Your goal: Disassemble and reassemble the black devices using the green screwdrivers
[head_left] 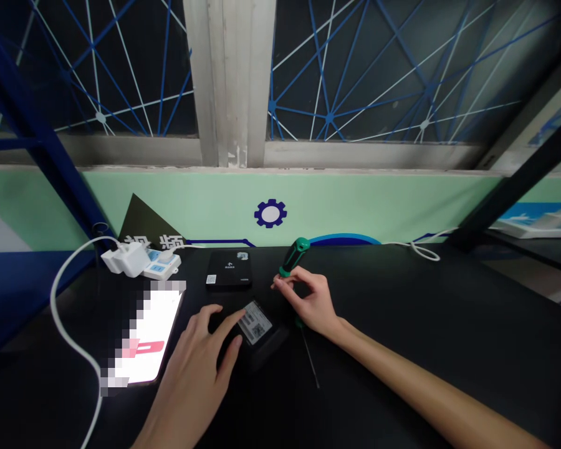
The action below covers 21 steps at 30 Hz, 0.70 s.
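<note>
My left hand (201,349) lies on a small black box (262,340) with a white barcode label (256,322), fingers spread over its left side, holding it down on the black table (425,324). My right hand (308,302) is closed round a screwdriver (293,255) with a green and black handle. The handle points up and away, and the thin shaft runs down behind the hand to the table just right of the box. A second black box (229,269) with a small label lies farther back.
A lit phone (144,337) lies on the table at the left. Behind it sit a white power strip (161,263) with a white charger (126,259) and a white cable (70,337) looping toward me. Another white cable (423,251) lies at the back right, near a dark frame post (509,193).
</note>
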Each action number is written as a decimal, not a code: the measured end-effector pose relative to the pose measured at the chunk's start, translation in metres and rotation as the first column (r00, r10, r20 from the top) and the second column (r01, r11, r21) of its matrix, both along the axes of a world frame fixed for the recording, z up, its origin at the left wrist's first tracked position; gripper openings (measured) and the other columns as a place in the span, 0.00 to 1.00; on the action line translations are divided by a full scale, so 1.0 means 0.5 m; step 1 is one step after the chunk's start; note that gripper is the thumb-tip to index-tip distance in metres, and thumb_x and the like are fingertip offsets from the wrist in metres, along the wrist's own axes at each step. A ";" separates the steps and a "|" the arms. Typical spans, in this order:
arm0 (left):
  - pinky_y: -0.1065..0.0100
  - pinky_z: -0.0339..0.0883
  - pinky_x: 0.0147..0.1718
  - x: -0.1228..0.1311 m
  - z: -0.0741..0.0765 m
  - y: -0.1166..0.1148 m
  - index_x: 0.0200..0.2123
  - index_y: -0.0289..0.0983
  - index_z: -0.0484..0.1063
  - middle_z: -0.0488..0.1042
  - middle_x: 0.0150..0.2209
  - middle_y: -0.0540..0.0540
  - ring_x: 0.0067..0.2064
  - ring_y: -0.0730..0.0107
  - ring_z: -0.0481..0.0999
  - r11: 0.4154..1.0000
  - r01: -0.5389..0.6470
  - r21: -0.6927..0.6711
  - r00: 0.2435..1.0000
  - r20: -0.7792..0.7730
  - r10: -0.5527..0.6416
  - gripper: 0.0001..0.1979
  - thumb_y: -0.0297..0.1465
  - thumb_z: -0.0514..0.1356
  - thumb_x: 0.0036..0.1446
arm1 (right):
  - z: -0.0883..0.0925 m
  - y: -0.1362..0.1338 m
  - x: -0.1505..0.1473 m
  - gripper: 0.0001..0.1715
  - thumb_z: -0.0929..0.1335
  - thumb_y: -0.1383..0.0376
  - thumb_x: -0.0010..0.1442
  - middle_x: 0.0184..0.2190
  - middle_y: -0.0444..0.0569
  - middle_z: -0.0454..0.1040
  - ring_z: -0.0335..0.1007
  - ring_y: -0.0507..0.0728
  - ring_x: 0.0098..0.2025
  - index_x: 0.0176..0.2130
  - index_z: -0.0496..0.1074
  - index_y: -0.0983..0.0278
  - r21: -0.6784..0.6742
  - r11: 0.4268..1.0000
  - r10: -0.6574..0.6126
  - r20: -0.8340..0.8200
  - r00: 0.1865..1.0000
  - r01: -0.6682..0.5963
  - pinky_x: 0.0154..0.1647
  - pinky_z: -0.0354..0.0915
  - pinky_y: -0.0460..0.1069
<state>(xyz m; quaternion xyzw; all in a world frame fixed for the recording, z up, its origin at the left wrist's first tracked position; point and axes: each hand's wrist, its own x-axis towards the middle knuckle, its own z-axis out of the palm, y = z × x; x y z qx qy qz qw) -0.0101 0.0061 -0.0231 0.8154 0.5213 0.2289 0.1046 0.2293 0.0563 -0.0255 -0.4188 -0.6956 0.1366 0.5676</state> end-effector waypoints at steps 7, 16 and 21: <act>0.58 0.75 0.42 0.003 -0.001 0.001 0.58 0.47 0.72 0.69 0.46 0.43 0.46 0.58 0.74 0.999 -0.045 0.020 0.999 0.022 0.045 0.21 0.39 0.47 0.70 | -0.001 -0.001 0.001 0.11 0.70 0.64 0.64 0.26 0.47 0.80 0.75 0.55 0.27 0.29 0.72 0.62 -0.001 1.000 0.014 -0.002 1.000 -0.014 0.31 0.69 0.48; 0.55 0.73 0.46 0.003 0.007 0.000 0.61 0.50 0.69 0.73 0.46 0.44 0.47 0.57 0.75 0.997 -0.021 -0.076 1.000 -0.025 0.020 0.22 0.40 0.46 0.70 | -0.002 -0.001 0.001 0.12 0.70 0.64 0.64 0.26 0.48 0.79 0.75 0.54 0.26 0.28 0.72 0.62 -0.007 1.000 0.020 0.000 1.000 -0.020 0.31 0.69 0.48; 0.48 0.67 0.55 0.003 0.005 0.000 0.57 0.51 0.74 0.76 0.49 0.44 0.55 0.50 0.73 0.995 -0.079 -0.059 0.997 0.009 0.080 0.22 0.41 0.46 0.69 | -0.004 -0.001 0.002 0.11 0.70 0.65 0.64 0.26 0.47 0.79 0.75 0.54 0.26 0.29 0.72 0.62 -0.004 1.000 0.026 0.004 1.000 -0.026 0.31 0.69 0.48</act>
